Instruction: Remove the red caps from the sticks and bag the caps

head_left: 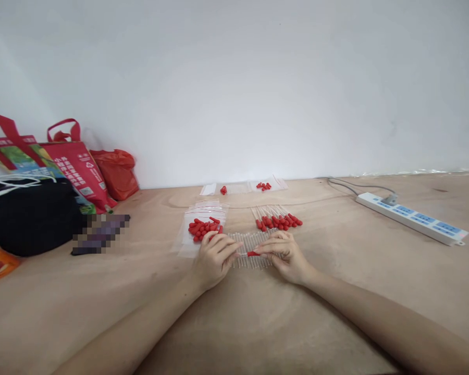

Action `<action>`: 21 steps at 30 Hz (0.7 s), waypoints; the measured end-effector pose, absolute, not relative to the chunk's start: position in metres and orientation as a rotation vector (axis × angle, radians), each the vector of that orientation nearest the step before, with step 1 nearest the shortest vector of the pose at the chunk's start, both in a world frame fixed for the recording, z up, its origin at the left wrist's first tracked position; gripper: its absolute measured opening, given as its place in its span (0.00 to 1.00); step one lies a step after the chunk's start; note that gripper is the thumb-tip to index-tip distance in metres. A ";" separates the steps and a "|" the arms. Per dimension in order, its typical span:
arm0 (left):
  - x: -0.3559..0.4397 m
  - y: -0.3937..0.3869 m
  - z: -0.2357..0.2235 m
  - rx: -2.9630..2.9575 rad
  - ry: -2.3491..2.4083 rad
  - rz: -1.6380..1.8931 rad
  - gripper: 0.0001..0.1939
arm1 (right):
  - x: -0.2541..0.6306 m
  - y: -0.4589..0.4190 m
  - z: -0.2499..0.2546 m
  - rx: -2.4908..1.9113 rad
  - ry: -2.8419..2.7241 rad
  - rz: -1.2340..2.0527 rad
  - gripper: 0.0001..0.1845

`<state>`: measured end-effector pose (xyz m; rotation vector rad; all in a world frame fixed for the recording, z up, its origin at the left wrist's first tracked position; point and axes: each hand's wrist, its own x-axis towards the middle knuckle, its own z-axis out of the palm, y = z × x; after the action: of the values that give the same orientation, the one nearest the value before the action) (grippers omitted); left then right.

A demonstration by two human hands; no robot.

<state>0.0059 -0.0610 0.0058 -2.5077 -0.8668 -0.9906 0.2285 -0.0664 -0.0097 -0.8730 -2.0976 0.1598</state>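
Note:
My left hand (218, 257) is closed in a pinch on a thin clear glass dropper tube. Facing it, my right hand (285, 256) pinches a small red rubber bulb (253, 253), which sits at the tube's end. Whether the tube is inside the bulb is too small to tell. Under and between both hands lies a row of bare clear tubes (250, 242). A heap of red bulbs (203, 228) rests on clear plastic bags (189, 212), just beyond my left hand. Past my right hand lie several droppers with red bulbs fitted (279, 221), bulb ends toward me.
Farther back, more bags (240, 188) hold tubes and a few red bulbs (263, 186) near the wall. A power strip (412, 216) with a plugged-in cable is at right. At left are red shopping bags (78, 172), a black bag (33, 216) and a blurred dark object (101, 234).

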 end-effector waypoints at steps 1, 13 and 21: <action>0.007 -0.062 0.006 -2.525 -0.854 -0.970 0.08 | 0.227 -0.067 -0.010 -0.873 -2.098 0.162 0.11; 0.011 -0.065 0.004 -2.515 -0.798 -0.893 0.08 | 0.214 -0.069 -0.015 -0.911 -2.148 -0.246 0.08; 0.012 -0.070 0.005 -2.516 -0.820 -0.895 0.11 | 0.215 -0.074 -0.011 -0.872 -2.222 -0.320 0.10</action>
<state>0.0121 -0.0703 0.0053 -2.5158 -0.8199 -0.8949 0.2145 -0.0745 -0.0107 -0.8716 -2.2225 -0.3195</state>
